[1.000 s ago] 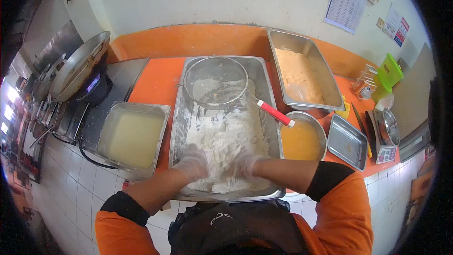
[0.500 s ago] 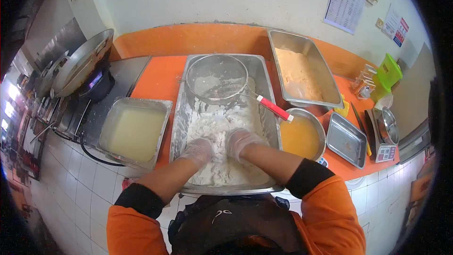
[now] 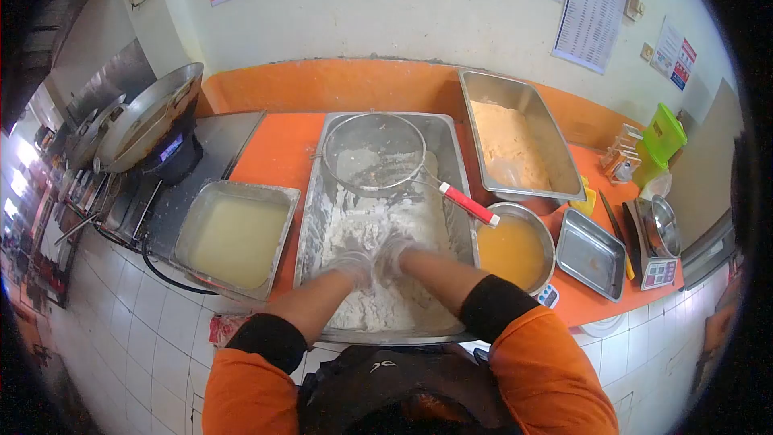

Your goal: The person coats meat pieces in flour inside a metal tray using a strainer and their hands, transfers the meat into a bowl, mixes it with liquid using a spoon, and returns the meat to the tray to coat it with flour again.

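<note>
Flour (image 3: 372,308) lay in your tray (image 3: 314,221); your left hand (image 3: 353,267) and right hand (image 3: 394,256) had drawn closer together in it, apparently gathering it; whether fingers gripped any, I couldn't tell.

A working kitchen here, big wok (image 3: 151,127) over at left, deep metal tray (image 3: 315,217) of white powder (image 3: 370,310), round wire strainer (image 3: 374,153), scale (image 3: 659,273) off right, printed sheets (image 3: 592,16) lining the wall (image 3: 322,24)
</note>
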